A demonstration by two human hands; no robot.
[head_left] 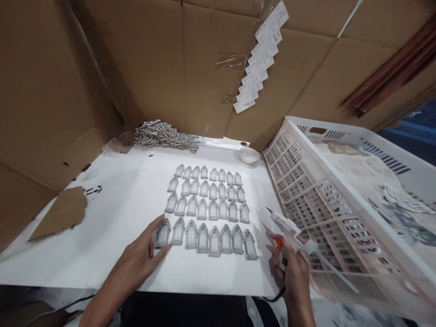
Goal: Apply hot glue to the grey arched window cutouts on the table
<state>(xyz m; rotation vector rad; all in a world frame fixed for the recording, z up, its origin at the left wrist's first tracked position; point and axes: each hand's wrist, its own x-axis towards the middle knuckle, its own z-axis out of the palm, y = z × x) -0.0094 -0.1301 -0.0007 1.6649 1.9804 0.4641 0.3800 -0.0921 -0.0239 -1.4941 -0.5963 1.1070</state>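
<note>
Small grey arch-shaped pieces [203, 238] with pale, translucent-looking centres lie in four rows on the white tabletop. At the left end of the nearest row, my left hand [141, 259] has its index finger and thumb closed about the top and bottom edges of one arch-shaped piece [163, 234]. My right hand [295, 265] grips a white hot glue gun [289, 228] with an orange trigger, right of the rows. The gun's nozzle points up and left, away from the pieces. A glue stick [339, 274] sticks out of its rear.
A white plastic crate [320, 181] with more parts borders the right side. At the back are a heap of small metallic pieces [165, 136] and a small white dish [249, 156]. Cardboard walls [153, 59] enclose the table; a torn cardboard piece [61, 213] lies left.
</note>
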